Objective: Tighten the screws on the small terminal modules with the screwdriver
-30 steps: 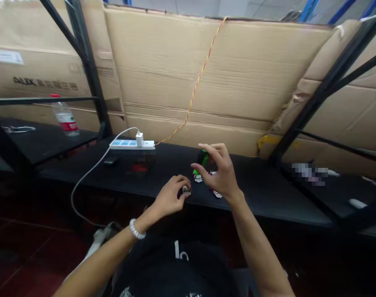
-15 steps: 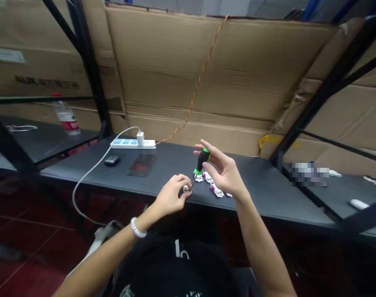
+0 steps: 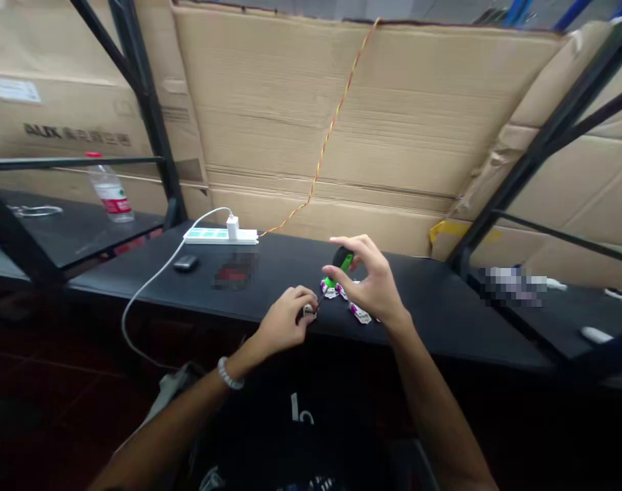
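Observation:
My right hand (image 3: 376, 281) holds a black-and-green screwdriver (image 3: 342, 259) between thumb and fingers. Its handle tilts up and away, and the thin shaft slants down toward my left hand (image 3: 286, 319). Those left fingers are closed round a small white-and-dark part (image 3: 307, 311) at the table's front edge. The screwdriver tip meets or nearly meets this part; the exact contact is too small to make out. Beside the screwdriver lie several small white-and-purple pieces (image 3: 361, 313), some of them partly hidden by my right hand.
A white power strip (image 3: 216, 236) with a plugged-in charger (image 3: 232, 228) stands at the back left, its white cable (image 3: 137, 293) hanging over the front edge. A small dark object (image 3: 186, 263) lies nearby. Black metal posts (image 3: 526, 150) flank the dark table (image 3: 444, 320).
My right fingers have shifted round the screwdriver handle, which appears turned, with a green stripe now showing. My left hand stays in place with the small part.

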Tool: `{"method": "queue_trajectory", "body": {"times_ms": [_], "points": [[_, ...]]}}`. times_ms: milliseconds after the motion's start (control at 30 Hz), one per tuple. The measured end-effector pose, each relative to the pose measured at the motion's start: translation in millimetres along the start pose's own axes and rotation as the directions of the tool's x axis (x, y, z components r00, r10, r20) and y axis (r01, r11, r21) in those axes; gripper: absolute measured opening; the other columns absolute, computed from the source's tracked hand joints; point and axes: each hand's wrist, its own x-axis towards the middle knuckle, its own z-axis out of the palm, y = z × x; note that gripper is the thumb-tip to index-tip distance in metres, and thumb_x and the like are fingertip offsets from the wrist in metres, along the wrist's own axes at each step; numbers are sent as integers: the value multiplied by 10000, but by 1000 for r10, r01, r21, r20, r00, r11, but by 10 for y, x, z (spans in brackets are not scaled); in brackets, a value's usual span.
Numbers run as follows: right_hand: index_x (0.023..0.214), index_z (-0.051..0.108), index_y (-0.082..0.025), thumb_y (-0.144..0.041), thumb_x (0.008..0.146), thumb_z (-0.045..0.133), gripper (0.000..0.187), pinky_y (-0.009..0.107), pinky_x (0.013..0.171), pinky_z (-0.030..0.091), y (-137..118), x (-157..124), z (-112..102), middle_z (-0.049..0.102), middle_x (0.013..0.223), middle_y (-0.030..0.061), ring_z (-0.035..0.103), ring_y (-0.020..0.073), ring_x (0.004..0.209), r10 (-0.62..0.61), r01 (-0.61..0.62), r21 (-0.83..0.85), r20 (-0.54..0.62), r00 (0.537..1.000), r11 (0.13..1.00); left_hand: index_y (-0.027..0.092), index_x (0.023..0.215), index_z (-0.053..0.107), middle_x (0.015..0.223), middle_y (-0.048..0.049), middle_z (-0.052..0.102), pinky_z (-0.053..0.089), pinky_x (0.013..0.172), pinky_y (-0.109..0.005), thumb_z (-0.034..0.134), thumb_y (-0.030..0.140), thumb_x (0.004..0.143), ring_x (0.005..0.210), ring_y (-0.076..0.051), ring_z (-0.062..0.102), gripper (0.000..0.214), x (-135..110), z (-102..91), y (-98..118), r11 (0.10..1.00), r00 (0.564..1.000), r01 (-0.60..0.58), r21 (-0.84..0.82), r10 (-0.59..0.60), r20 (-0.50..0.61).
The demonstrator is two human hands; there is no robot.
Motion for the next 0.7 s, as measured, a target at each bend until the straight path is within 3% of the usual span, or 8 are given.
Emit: {"method": "queue_trajectory", "body": {"times_ms": [133, 233, 333, 433, 500, 567, 700], "points": [[1605, 524, -322, -356, 1026, 677, 600, 438, 1019, 640, 40, -36, 4, 708, 1387, 104, 721, 267, 1220, 53, -82, 230, 129, 990, 970, 211, 949, 689, 1160, -59, 723, 517, 1038, -445, 674, 36, 879, 1097, -266, 635, 189, 9, -3, -7, 1000, 1000, -3, 5, 4, -11], [1548, 595, -299, -357, 1009, 710, 554, 422, 988, 673, 85, -52, 27, 769, 1299, 83, 786, 239, 1090, 102, -132, 344, 104, 989, 930, 209, 934, 690, 1146, -58, 723, 518, 1031, -443, 669, 28, 874, 1091, -264, 636, 192, 23, -7, -7, 1000, 1000, -2, -14, 2, -2], [1390, 718, -282, -340, 943, 803, 459, 400, 938, 694, 75, -40, 56, 808, 1167, 68, 804, 235, 1002, 133, -141, 310, 48, 990, 940, 210, 917, 692, 1138, -57, 724, 521, 1036, -438, 656, 11, 863, 1099, -262, 641, 210, 27, -13, -7, 999, 1000, 3, -34, -2, 8], [1359, 732, -281, -324, 935, 813, 434, 392, 932, 699, 21, -33, 33, 806, 1159, 65, 806, 236, 1017, 113, -128, 310, 64, 991, 942, 213, 923, 697, 1157, -62, 727, 524, 1054, -440, 663, 32, 871, 1116, -265, 650, 191, 22, -28, -14, 999, 1000, 5, -31, -5, 11], [1378, 721, -282, -303, 935, 814, 453, 403, 950, 698, -10, -53, -35, 799, 1191, 63, 807, 233, 1026, 115, -116, 320, 23, 993, 940, 216, 938, 700, 1175, -67, 728, 530, 1066, -434, 675, 65, 890, 1134, -268, 660, 160, 41, -56, -28, 1000, 999, 10, -17, -10, 33], [1382, 715, -288, -276, 943, 802, 448, 413, 948, 703, -25, -99, -145, 795, 1196, 53, 813, 223, 997, 141, -104, 334, -91, 986, 937, 223, 989, 709, 1196, -72, 727, 537, 1078, -422, 675, 88, 905, 1154, -270, 670, 163, 108, -101, -56, 999, 997, 22, 32, -25, 75], [1348, 733, -285, -221, 913, 833, 451, 389, 924, 708, -18, -247, -406, 796, 1180, 49, 820, 218, 988, 146, -63, 303, -259, 955, 951, 221, 1151, 717, 1268, -98, 712, 550, 1090, -410, 638, 100, 929, 1179, -281, 688, 265, 414, -222, -162, 963, 976, 43, 264, -97, 195]]}}
